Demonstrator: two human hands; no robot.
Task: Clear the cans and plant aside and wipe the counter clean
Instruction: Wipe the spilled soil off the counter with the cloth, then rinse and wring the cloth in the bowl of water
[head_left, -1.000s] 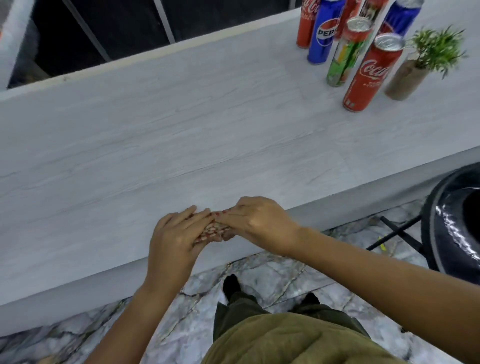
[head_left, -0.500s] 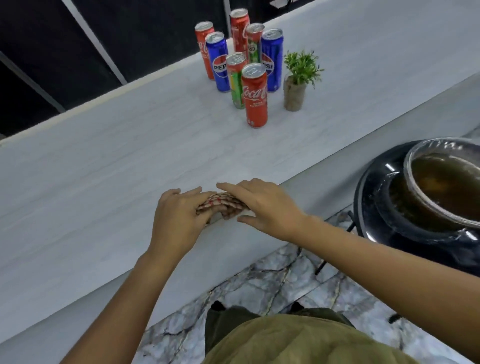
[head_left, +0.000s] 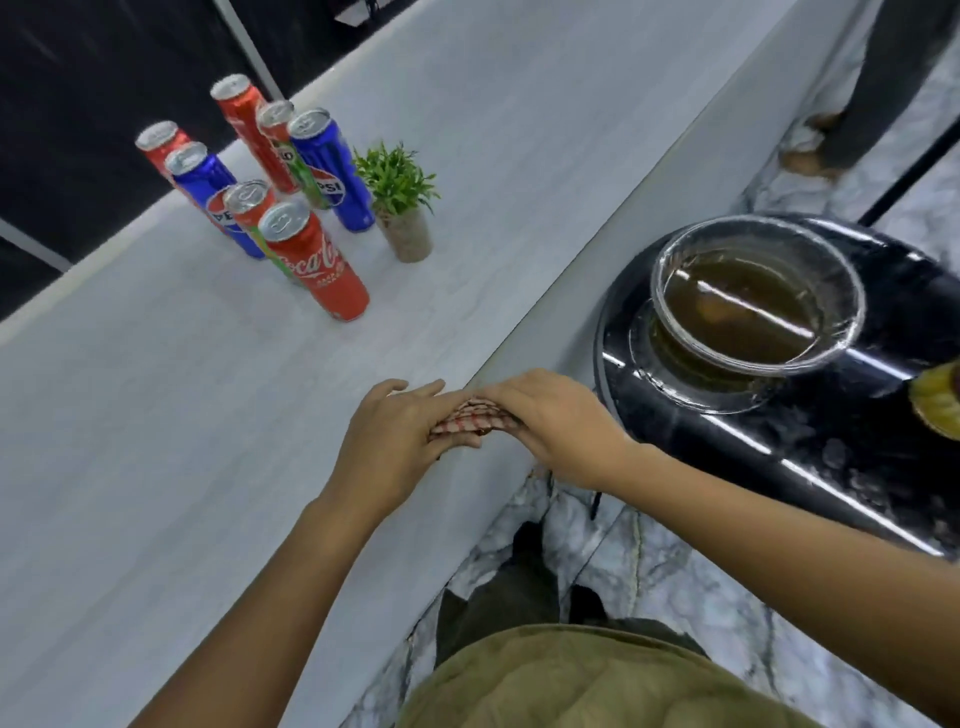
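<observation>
At the counter's (head_left: 156, 467) near edge, a folded red-checked cloth (head_left: 470, 418) lies sandwiched between the left hand (head_left: 397, 441) and right hand (head_left: 550, 421), both flat and pressed together over it. Cans (head_left: 311, 260) and potted plant (head_left: 400, 202) stand well beyond.

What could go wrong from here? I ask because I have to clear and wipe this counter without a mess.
1. The cans stand packed upright beside the small plant; a careless grab could topple several.
2. Both hands, left hand and right hand, fold the checked cloth at the counter edge; it may slip to the floor.
3. A glass bowl of brown liquid sits close on the right.
</observation>
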